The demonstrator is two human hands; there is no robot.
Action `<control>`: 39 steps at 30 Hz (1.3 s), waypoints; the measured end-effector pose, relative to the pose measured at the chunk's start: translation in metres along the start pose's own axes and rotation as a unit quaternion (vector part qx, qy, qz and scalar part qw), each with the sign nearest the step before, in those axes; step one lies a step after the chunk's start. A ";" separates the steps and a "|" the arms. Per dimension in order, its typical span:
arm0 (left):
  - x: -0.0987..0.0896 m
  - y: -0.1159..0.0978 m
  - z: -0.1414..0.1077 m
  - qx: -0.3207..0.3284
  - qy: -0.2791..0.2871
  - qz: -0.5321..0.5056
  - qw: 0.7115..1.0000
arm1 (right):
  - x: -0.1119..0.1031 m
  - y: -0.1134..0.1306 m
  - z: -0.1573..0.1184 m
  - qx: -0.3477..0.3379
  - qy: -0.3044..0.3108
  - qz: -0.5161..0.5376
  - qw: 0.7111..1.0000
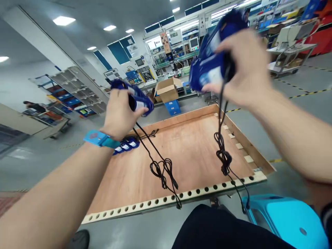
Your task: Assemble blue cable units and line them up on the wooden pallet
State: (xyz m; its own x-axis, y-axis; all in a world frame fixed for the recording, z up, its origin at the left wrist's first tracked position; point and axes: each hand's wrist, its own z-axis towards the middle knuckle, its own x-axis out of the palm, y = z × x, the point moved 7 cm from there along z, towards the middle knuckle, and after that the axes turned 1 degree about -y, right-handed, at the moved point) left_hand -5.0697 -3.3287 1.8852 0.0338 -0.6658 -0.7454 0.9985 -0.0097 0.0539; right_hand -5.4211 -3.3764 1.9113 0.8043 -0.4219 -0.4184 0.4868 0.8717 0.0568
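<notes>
Devices (147, 103) gripped by left fingers (140, 111) and right fingers (226, 44) slant lengthwise, lower ends inward.

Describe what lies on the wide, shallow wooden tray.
On the tray, far left, lie dark blue, white-labelled devices with black cables. The left hand and forearm cover part; what is behind cannot be seen.

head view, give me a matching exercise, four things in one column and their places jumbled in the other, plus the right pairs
1. wristband
2. light blue stool
3. open cardboard box
4. row of dark blue corded units

A. beyond the far side of the wooden tray
B. lying inside the tray, towards its left
C. at lower right, near the tray's near edge
D. on the wrist of the left hand

Pairs: 1-D, 2-C, 3-A, 4-B
</notes>
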 end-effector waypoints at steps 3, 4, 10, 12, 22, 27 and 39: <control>0.072 0.065 -0.022 -0.068 0.077 0.019 0.995 | 0.145 0.012 -0.007 0.020 0.118 0.051 0.992; 0.097 0.086 -0.034 -0.094 0.112 0.028 0.989 | 0.191 0.018 -0.017 0.023 0.140 0.078 0.987; 0.235 0.178 -0.125 -0.194 0.316 0.028 0.928 | 0.428 0.061 -0.130 0.103 0.414 0.101 0.899; 0.271 0.202 -0.149 -0.192 0.338 0.012 0.921 | 0.476 0.072 -0.162 0.112 0.470 0.068 0.873; 0.371 0.275 -0.199 -0.150 0.338 -0.055 0.928 | 0.557 0.068 -0.208 0.167 0.510 -0.005 0.844; 0.372 0.285 -0.201 -0.142 0.293 -0.165 0.931 | 0.493 0.084 -0.219 0.226 0.434 0.005 0.872; 0.338 0.347 -0.211 -0.358 0.075 -0.425 0.828 | 0.194 0.218 -0.529 0.778 -0.031 -0.129 0.614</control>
State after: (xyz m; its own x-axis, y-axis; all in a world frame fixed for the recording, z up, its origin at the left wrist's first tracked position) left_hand -4.7024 -3.3992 1.5118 -0.7428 -0.5451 -0.3886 0.4316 0.0537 -0.9004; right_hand -5.3387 -3.1363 1.3633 0.6204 -0.5466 -0.5625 0.2979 -0.4992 0.8136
